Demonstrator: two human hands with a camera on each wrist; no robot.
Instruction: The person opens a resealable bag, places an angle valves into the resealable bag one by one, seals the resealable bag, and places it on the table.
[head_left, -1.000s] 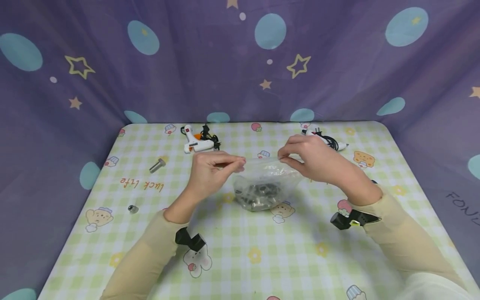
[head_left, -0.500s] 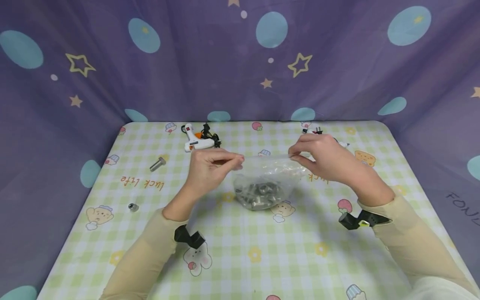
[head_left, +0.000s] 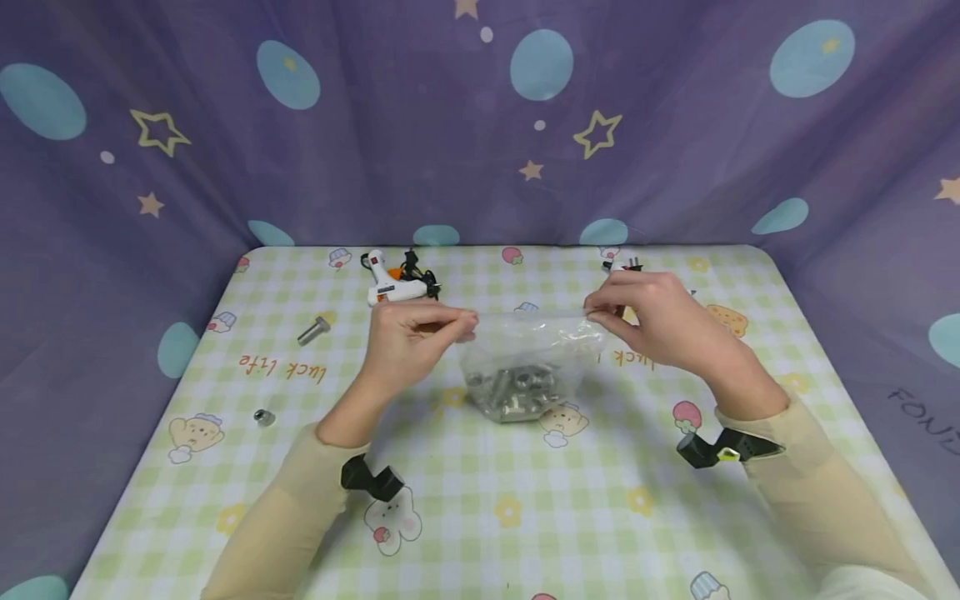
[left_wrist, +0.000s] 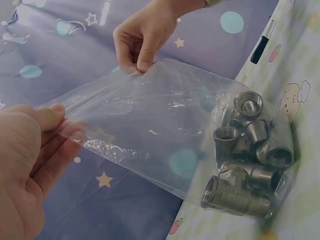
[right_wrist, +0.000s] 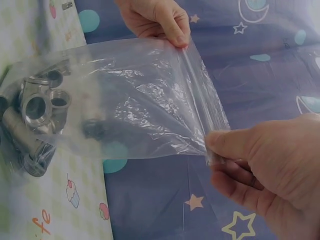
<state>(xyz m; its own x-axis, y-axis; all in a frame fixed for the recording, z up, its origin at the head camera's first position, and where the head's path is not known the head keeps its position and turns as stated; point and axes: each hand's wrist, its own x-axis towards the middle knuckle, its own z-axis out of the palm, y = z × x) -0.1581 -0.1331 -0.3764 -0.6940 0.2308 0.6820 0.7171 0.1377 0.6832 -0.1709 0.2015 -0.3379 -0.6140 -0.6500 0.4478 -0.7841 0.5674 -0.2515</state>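
Note:
A clear zip-lock bag hangs between my two hands at mid-table, its top edge stretched flat. Several threaded metal pipe fittings lie heaped in its bottom, some of them tee-shaped. My left hand pinches one top corner of the bag between thumb and fingers. At the opposite corner, my right hand pinches the zip strip, which shows clearly in the right wrist view. The bag's base is low over the checked tablecloth.
Back left lies a white glue gun with a black cord. A second corded tool is mostly hidden behind my right hand. On the left side are a metal bolt and a small metal fitting. A purple curtain stands behind.
My right hand has moved right along the bag's top edge to its corner, and the edge is now drawn straighter. My left hand has shifted slightly left, still pinching its corner.

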